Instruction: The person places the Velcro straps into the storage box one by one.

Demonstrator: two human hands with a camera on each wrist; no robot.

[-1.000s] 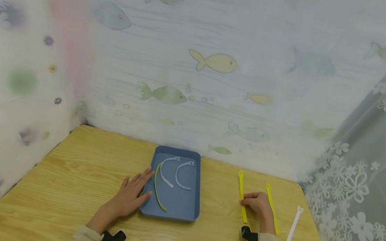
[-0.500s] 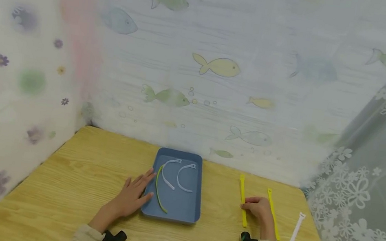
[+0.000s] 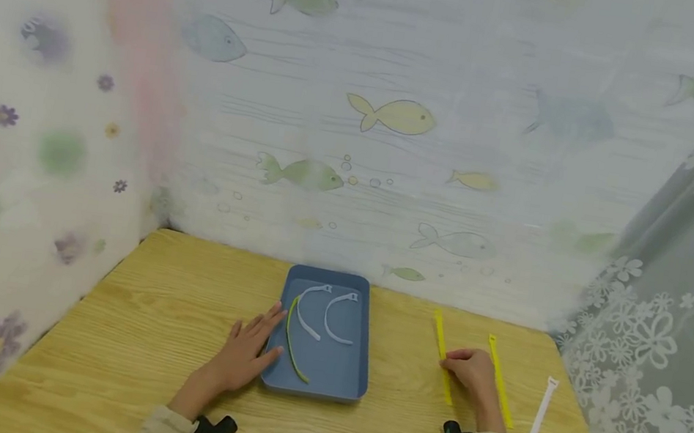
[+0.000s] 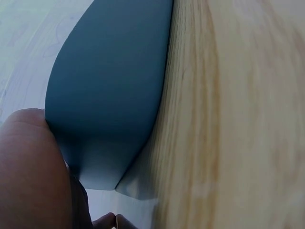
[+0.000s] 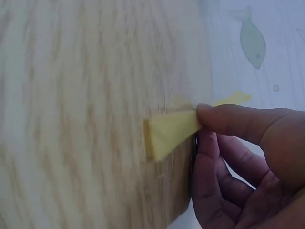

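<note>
A yellow strap is pinched at its near part by the right hand on the worktop. The left hand, fingers spread flat, is rested against the blue tray (three straps already inside). A second yellow strap and a white strap are left out.

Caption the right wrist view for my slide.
Right hand pinches a yellow strap between thumb and fingers just above the wooden table.
</note>
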